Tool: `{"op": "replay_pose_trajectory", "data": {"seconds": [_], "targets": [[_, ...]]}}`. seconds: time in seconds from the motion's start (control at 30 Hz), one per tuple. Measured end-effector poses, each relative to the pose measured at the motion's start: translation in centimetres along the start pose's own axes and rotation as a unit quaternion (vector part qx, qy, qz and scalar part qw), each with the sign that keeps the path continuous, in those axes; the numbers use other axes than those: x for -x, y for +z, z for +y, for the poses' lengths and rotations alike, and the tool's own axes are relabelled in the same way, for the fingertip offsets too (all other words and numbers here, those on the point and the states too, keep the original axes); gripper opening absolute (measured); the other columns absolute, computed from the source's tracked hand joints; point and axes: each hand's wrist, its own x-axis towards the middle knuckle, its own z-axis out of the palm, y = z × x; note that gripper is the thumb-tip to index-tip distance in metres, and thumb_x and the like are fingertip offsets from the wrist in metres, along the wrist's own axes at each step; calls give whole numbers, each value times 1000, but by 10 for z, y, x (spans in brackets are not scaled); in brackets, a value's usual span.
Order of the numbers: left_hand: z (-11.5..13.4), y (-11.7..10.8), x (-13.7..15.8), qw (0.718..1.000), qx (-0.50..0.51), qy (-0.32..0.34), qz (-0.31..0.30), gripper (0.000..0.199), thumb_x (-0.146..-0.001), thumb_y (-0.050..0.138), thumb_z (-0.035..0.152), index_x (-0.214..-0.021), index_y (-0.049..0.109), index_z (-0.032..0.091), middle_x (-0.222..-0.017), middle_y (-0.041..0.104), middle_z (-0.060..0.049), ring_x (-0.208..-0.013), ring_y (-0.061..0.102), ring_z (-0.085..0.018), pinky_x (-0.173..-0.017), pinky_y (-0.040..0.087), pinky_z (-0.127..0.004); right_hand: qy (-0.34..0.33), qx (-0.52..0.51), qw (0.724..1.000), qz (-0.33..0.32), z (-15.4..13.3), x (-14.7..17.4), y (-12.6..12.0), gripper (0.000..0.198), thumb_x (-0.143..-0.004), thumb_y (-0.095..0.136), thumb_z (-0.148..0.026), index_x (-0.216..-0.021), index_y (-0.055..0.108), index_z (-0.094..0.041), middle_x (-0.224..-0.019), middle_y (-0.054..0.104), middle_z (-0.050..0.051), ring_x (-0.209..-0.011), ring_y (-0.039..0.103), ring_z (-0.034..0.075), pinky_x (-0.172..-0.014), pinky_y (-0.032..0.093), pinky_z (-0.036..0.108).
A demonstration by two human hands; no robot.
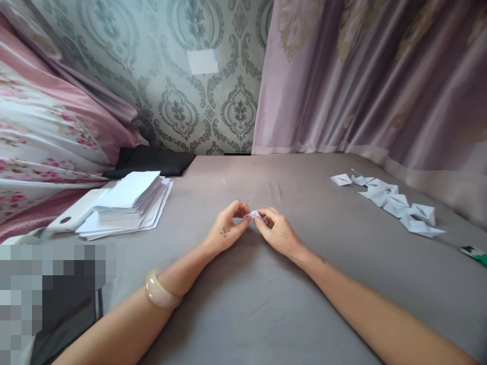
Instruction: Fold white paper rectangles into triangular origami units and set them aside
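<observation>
A small folded piece of white paper (253, 214) is held between both hands above the grey cloth. My left hand (229, 226) pinches its left side between thumb and fingers. From the other side, my right hand (279, 231) grips the paper with thumb and forefinger. The fingers cover much of it, so its full shape cannot be made out. At the right lie several folded white paper boats (395, 203) in a loose row. A stack of white paper sheets (127, 203) sits to the left of my hands.
Beside the stack is a white board with a hole (78, 210). A black folded cloth (152, 161) lies behind it. A dark object, partly blurred out, is at lower left (66, 319). A green and black item (474, 255) lies at the right edge. Curtains hang on both sides.
</observation>
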Motion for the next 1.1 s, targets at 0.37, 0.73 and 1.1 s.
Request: {"op": "replay_pose_trajectory", "data": {"seconds": [0.37, 0.73, 1.1], "targets": [[5, -3, 1, 999, -15, -20, -24, 25, -86, 57, 37, -95, 64, 15, -88, 66, -6, -83, 60, -16, -77, 49, -28, -83, 22, 996, 17, 0, 1, -5, 25, -91, 47, -36, -91, 66, -19, -79, 60, 2, -73, 56, 14, -66, 44, 24], [5, -7, 4, 981, -131, 143, 1, 16, -91, 50, 27, -84, 60, 16, -79, 58, -3, -75, 55, -12, -71, 44, -24, -145, 111, 983, 27, 1, 6, -12, 27, -95, 43, -37, -93, 64, -21, -83, 62, 4, -75, 58, 14, -71, 44, 25], [-11, -5, -1, 978, -199, 26, -59, 13, -84, 59, 26, -84, 69, 19, -87, 61, -4, -78, 58, -14, -70, 47, -24, -118, 79, 990, 2, 11, 3, -5, 8, -84, 58, -17, -88, 64, -19, -85, 61, 2, -77, 59, 13, -69, 47, 23]]}}
